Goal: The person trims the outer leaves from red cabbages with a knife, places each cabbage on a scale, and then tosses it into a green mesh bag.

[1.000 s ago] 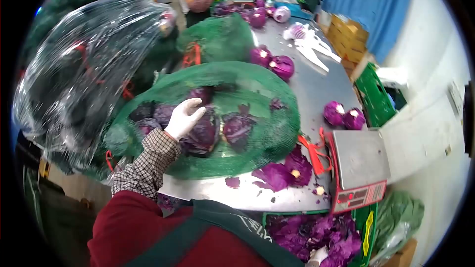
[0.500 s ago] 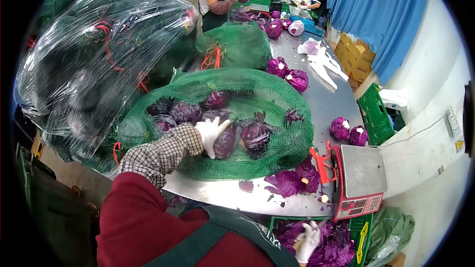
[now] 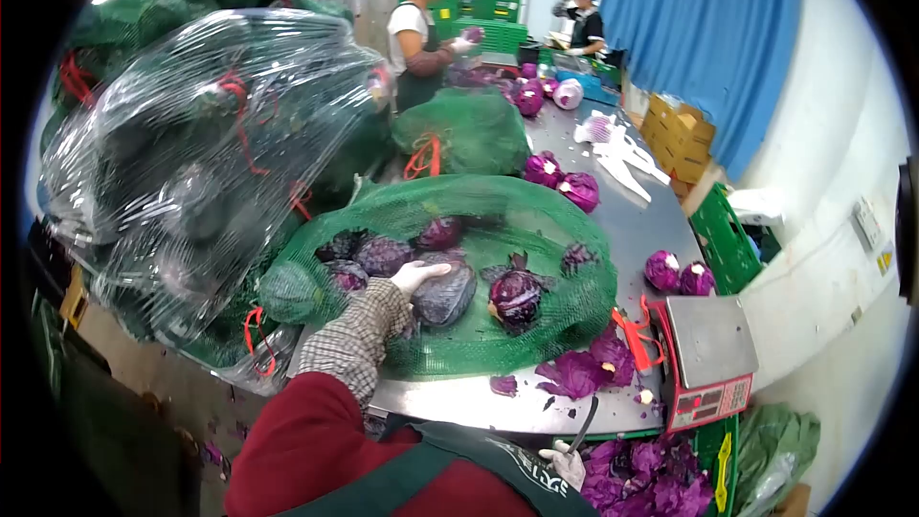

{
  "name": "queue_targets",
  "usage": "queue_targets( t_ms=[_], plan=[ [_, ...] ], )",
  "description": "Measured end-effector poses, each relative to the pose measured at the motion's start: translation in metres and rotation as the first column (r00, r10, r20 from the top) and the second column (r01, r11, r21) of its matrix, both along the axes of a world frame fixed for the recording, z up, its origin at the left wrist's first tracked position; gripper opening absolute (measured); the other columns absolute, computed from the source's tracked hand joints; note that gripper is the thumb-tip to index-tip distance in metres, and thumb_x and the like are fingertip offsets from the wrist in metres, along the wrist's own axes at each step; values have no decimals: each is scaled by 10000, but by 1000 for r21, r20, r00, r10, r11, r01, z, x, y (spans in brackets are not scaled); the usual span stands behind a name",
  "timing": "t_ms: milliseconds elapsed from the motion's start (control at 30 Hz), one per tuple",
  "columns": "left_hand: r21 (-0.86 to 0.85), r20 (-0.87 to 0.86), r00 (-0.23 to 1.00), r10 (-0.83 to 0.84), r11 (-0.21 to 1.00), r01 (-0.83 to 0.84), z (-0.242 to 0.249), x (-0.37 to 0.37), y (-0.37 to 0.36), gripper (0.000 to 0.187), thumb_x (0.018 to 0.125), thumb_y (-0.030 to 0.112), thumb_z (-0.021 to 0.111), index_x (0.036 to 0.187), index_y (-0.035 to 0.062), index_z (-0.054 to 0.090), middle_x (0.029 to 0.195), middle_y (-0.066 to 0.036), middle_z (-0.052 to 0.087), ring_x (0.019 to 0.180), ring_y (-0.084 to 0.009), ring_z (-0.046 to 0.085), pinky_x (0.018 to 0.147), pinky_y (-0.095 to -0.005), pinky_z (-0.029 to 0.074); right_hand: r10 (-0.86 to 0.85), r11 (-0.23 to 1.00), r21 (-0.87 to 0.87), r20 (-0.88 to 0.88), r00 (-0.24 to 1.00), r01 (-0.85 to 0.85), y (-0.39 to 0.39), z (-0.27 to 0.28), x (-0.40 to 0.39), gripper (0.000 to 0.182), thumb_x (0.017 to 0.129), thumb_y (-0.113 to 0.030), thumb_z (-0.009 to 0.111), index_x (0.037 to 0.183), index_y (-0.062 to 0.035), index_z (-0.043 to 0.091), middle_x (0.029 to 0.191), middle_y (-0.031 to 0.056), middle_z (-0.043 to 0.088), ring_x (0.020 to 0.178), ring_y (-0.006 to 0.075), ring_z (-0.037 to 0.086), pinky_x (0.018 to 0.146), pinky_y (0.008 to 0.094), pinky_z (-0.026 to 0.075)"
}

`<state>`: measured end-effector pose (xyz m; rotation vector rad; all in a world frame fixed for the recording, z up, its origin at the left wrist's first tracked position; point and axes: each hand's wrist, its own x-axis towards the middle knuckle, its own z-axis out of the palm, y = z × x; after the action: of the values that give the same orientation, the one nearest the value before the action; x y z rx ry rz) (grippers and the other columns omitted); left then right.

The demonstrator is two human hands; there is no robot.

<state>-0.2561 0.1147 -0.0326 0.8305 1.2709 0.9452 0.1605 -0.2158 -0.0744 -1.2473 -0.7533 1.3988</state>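
My left hand point(image 3: 418, 278), in a white glove, is closed round the upper left side of a dark red cabbage point(image 3: 446, 293) inside the open green mesh bag point(image 3: 479, 354). Another red cabbage point(image 3: 516, 300) with loose outer leaves sits to its right, and several more lie to its left in the bag. Low in the view, my right hand point(image 3: 565, 465), also gloved, grips a knife point(image 3: 585, 424) whose dark blade points up. Beneath it are purple leaves point(image 3: 641, 479) in a green crate.
A red scale point(image 3: 710, 345) stands at the table's right edge, near two trimmed cabbages point(image 3: 678, 274). Film-wrapped mesh bags point(image 3: 201, 172) are piled at the left. A tied green bag point(image 3: 464, 134) lies beyond the open one. Two people work at the far end.
My left hand has gone from spread fingers to a hold on the cabbage, which has turned. My right hand has moved left, and its knife now shows. The head view has shifted.
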Motion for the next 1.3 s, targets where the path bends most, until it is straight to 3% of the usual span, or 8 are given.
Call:
queue_targets(
  t_ms=[167, 233, 300, 333, 767, 967, 1100, 1300],
  plan=[
    [404, 349, 816, -462, 859, 314, 110, 88, -60, 704, 805, 261, 738, 1393, 24, 431, 1326, -82, 557, 1211, -209, 535, 1050, -365, 414, -67, 990, 132, 186, 980, 43, -4, 34, -4, 319, 960, -189, 569, 1180, 37, 522, 1035, 151, 656, 610, 92, 571, 541, 254, 474],
    [452, 126, 789, -601, 743, 494, 126, 139, -66, 726, 765, 217, 786, 1369, 12, 441, 1296, -84, 572, 1197, -195, 539, 1059, -362, 406, -346, 832, 497, 813, 468, -248, 5, 27, 1, 221, 939, -138, 572, 1098, 13, 593, 1064, 139, 647, 644, 95, 566, 565, 254, 478],
    [404, 98, 739, -667, 705, 583, 124, 195, -86, 749, 711, 162, 837, 1338, -1, 460, 1265, -91, 585, 1178, -186, 548, 1060, -355, 405, -227, 934, 329, 847, 481, -139, 4, 87, -15, 163, 901, -75, 582, 1037, -4, 637, 1080, 122, 631, 709, 126, 585, 604, 267, 491],
    [398, 43, 730, -682, 682, 613, 105, 216, -90, 789, 677, 152, 868, 1329, -17, 458, 1247, -103, 593, 1157, -187, 564, 1052, -351, 412, -295, 954, 165, 345, 891, 252, 8, 82, -20, 248, 954, -83, 532, 1186, 6, 549, 984, 66, 641, 598, 103, 546, 560, 255, 469],
    [285, -552, 607, -572, 555, 781, 24, 281, -113, 1129, 635, 546, 819, 1425, -96, 330, 1404, -302, 406, 1332, -367, 413, 1120, -384, 325, -303, 948, 136, 653, 694, 286, 2, 40, -19, 230, 925, -75, 598, 1146, -19, 568, 864, 30, 625, 694, 75, 564, 639, 231, 476],
    [253, -523, 612, -594, 577, 777, 20, 279, -112, 1091, 636, 556, 809, 1403, -84, 370, 1376, -297, 439, 1311, -374, 438, 1110, -397, 339, -302, 950, 302, 839, 453, 75, 14, 26, -11, 155, 909, -117, 594, 1029, -20, 586, 867, 140, 656, 765, 289, 670, 669, 363, 554],
    [247, -560, 580, -592, 549, 799, 27, 283, -110, 1057, 635, 554, 806, 1378, -83, 405, 1338, -300, 472, 1279, -378, 467, 1098, -397, 353, 58, 983, -132, 881, 469, 126, 30, 34, 2, 139, 914, -135, 531, 949, -7, 571, 844, 147, 637, 745, 324, 659, 628, 403, 553],
    [228, -492, 608, -623, 582, 780, 23, 293, -103, 1021, 642, 542, 804, 1350, -92, 431, 1305, -289, 506, 1245, -375, 497, 1083, -406, 373, 109, 964, -195, 910, 400, 181, 69, 57, 17, 211, 873, -159, 525, 946, 37, 551, 792, 256, 647, 773, 422, 653, 675, 494, 531]
  ],
)
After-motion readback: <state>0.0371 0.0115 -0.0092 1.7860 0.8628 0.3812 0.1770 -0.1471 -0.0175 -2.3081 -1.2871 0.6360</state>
